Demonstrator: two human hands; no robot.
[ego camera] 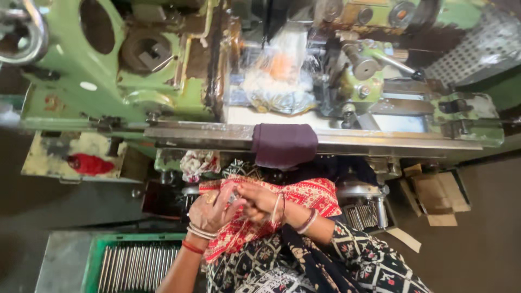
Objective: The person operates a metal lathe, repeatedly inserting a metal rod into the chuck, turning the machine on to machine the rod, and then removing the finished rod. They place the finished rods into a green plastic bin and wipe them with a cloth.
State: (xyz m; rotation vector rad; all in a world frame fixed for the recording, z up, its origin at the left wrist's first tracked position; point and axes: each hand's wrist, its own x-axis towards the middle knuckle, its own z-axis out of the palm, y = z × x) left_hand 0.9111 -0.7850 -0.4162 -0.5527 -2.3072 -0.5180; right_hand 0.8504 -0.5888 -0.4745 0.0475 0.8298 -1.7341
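Both hands meet close to the body, near centre of view, over a red patterned cloth (304, 195) on the lap. The left hand (213, 209) is curled around a small pale item (232, 198), too hidden to identify; the right hand (259, 199) pinches at the same item. In my judgement the step in hand is fingering or readying this piece; the next move calls for a firm two-handed hold. Near left, a green tray (95, 255) holds metal rods (133, 267). Far centre, a clear plastic bag (279, 70) rests on the green machine (70, 81). Flattened brown cardboard (437, 195) lies right.
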